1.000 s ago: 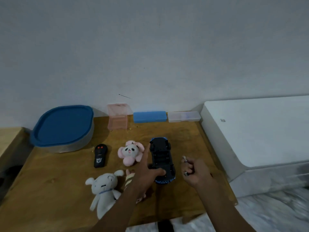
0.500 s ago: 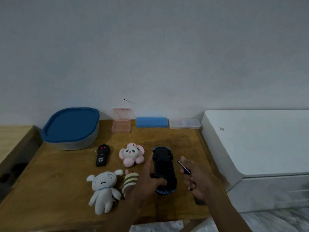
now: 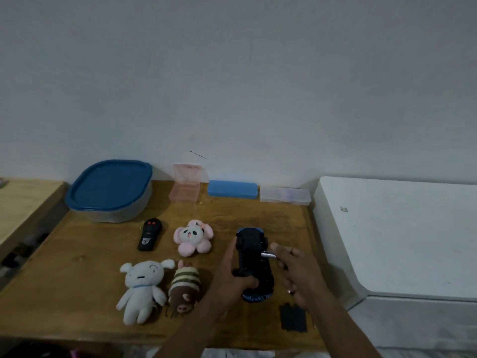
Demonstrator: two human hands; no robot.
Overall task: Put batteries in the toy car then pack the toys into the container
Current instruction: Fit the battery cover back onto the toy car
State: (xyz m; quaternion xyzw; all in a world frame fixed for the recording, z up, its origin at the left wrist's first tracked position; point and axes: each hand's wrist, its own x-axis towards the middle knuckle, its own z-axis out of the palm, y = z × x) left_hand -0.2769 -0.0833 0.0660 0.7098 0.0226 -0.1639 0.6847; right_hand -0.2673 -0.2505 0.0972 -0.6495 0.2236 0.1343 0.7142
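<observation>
The blue toy car [image 3: 251, 244] lies upside down on the wooden table [image 3: 77, 275], its black underside up. My left hand [image 3: 233, 276] grips the car from its left side, thumb across the near end. My right hand [image 3: 296, 270] pinches a small silver battery [image 3: 268, 254] and holds its tip against the car's right side; another battery end [image 3: 291, 292] shows lower in that hand. A black battery cover [image 3: 293, 317] lies flat near the table's front right. The container [image 3: 111, 195] with a blue lid stands closed at the back left.
A black remote [image 3: 150, 235], pink panda plush [image 3: 193, 237], white plush [image 3: 142, 288] and striped brown plush [image 3: 184, 289] lie left of the car. A pink box [image 3: 185, 187], blue case [image 3: 232, 189] and clear case [image 3: 285, 195] line the wall. A white cabinet [image 3: 400, 233] borders the right.
My right hand has moved left, bringing the battery from mid-air to the car's right side. The black cover now shows on the table behind my right wrist. My left hand keeps its grip.
</observation>
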